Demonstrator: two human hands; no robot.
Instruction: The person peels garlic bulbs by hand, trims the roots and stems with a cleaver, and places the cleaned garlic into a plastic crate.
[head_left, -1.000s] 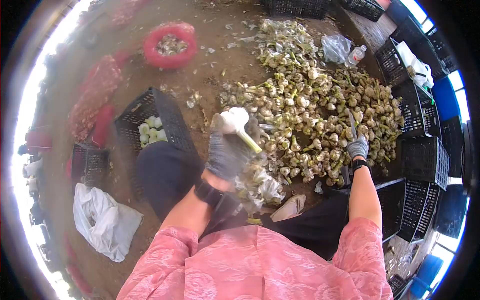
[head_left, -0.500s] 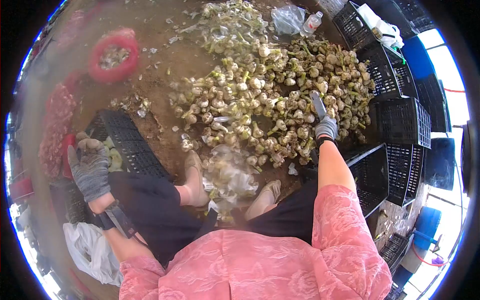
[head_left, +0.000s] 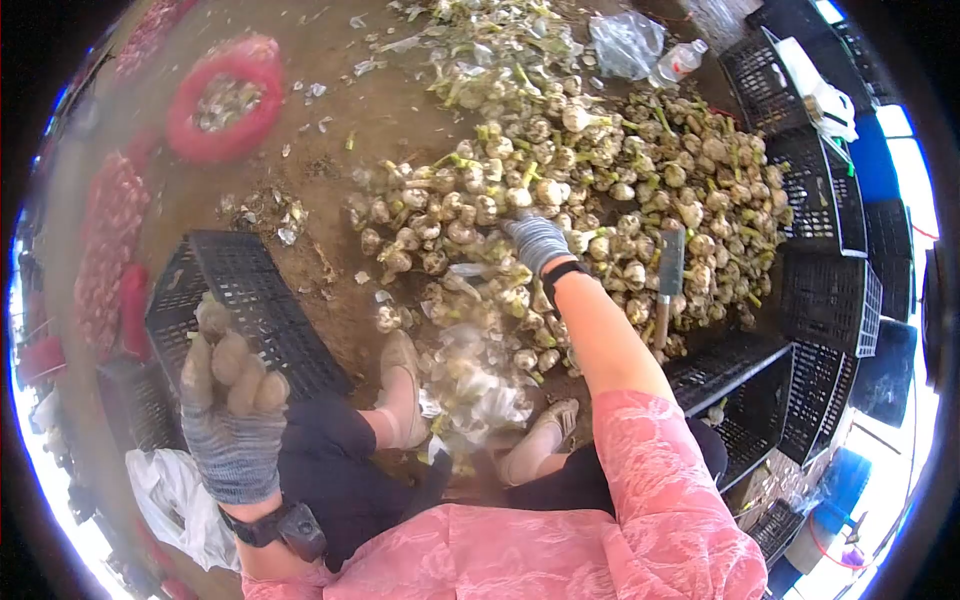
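My right hand [head_left: 537, 243], in a grey striped glove, reaches down into the heap of garlic bulbs [head_left: 690, 190], its fingertips hidden among the bulbs. To its right a knife with a broad, square-ended blade [head_left: 671, 262] rests on the heap, its wooden handle [head_left: 661, 322] towards me. My left hand [head_left: 236, 400], gloved the same way, is raised over my left thigh with the fingers curled in. Something pale and rounded [head_left: 211, 314] shows at its fingertips; I cannot tell what it is. Just beyond stands a black plastic crate [head_left: 265, 290].
Black crates [head_left: 825, 300] line the right side. Papery garlic skins [head_left: 465, 385] lie between my shoes. A red mesh bag [head_left: 180, 120] stands at the far left, a white plastic bag [head_left: 175, 500] at the near left. A plastic bottle [head_left: 680, 62] lies behind the heap.
My right hand has let go of the knife, now lying on the heap, and moved left among the bulbs. My left hand has come down and inward, turning over.
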